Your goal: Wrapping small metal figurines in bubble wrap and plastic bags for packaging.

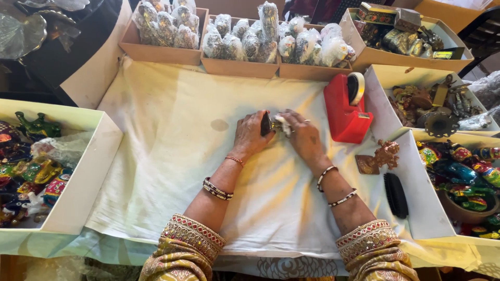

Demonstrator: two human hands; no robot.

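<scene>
At the middle of the white-clothed counter (172, 130), our left hand (250, 134) is clamped on a small dark figurine (266, 124). Our right hand (303, 136) pinches a white wrapping (284, 124) touching it. A red tape dispenser (346, 108) stands at two o'clock, near a black brush (396, 195).

Cloth-covered table (172, 130) (stained), black chair (484, 31).

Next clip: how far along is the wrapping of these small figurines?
Done: three cardboard boxes at the far edge hold clear-wrapped figurines. In hand: the left hand and right hand meet over a small dark piece with pale wrap on the white cloth, beside the red tape dispenser. Left: unwrapped painted figurines in the left box.
</scene>
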